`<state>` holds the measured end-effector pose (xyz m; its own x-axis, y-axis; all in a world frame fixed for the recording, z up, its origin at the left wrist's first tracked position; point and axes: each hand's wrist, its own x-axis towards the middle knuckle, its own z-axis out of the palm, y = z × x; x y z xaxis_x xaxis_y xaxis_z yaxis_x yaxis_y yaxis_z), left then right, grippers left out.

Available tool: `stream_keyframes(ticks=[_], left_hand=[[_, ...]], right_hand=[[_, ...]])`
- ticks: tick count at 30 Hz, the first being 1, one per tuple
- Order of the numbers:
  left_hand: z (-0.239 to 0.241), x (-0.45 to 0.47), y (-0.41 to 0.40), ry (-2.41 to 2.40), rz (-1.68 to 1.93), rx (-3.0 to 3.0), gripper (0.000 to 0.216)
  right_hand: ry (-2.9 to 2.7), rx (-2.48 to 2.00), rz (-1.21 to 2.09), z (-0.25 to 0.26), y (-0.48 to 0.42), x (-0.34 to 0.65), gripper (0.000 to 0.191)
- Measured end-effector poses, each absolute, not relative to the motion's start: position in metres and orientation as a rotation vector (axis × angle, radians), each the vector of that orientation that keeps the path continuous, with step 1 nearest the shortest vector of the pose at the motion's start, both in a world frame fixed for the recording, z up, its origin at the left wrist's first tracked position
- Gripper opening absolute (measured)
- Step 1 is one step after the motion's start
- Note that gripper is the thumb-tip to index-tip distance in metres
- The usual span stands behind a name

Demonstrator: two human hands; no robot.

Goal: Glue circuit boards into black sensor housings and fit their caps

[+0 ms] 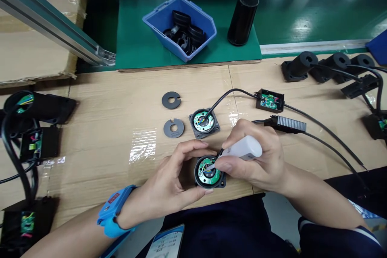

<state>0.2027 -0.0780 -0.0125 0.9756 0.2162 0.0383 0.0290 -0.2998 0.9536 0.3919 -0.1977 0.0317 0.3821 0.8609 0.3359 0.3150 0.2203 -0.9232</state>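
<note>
My left hand (172, 177) curls around the left side of a round black housing (223, 181), thumb at its lower edge and fingers over the top. Inside the housing is a green circuit board (214, 177) with coloured wires at its middle. In my right hand (266, 161) is a small white squeeze bottle (246, 148), tilted so that its thin nozzle reaches down onto the board. A second housing (203, 123) with a similar board and a black cable lies just beyond. Left of it lie two dark slotted discs (171, 100).
Behind, a blue bin (181, 28) of black parts and a black cylinder (243, 19) stand on a green board. An open box with a circuit board (270, 100) and a ribbed black box (286, 123) lie right. Cabled assemblies (39, 143) line the left; black housings (299, 65) stand far right.
</note>
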Motion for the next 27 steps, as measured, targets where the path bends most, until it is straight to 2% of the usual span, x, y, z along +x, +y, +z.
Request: stream_keyframes(ticks=[10, 18, 22, 25, 27], left_hand=[[-0.010, 0.204, -0.078, 0.167, 0.190, 1.882, 0.072], [-0.018, 0.200, -0.082, 0.204, 0.158, 1.810, 0.078], [-0.019, 0.199, -0.078, 0.108, 0.184, 1.954, 0.070], [-0.019, 0.202, -0.068, 0.089, 0.288, 1.977, 0.076], [-0.022, 0.210, -0.059, 0.247, 0.460, 2.038, 0.072]], right_hand=[[-1.174, -1.384, 0.537, 0.027, -0.198, 0.386, 0.038], [-1.097, -1.374, 0.577, 0.028, -0.195, 0.390, 0.030], [-1.063, -1.384, 0.579, 0.028, -0.198, 0.397, 0.025], [-0.974, -1.405, 0.505, 0.025, -0.201, 0.407, 0.029], [-0.916, -1.410, 0.439, 0.021, -0.201, 0.414, 0.030]])
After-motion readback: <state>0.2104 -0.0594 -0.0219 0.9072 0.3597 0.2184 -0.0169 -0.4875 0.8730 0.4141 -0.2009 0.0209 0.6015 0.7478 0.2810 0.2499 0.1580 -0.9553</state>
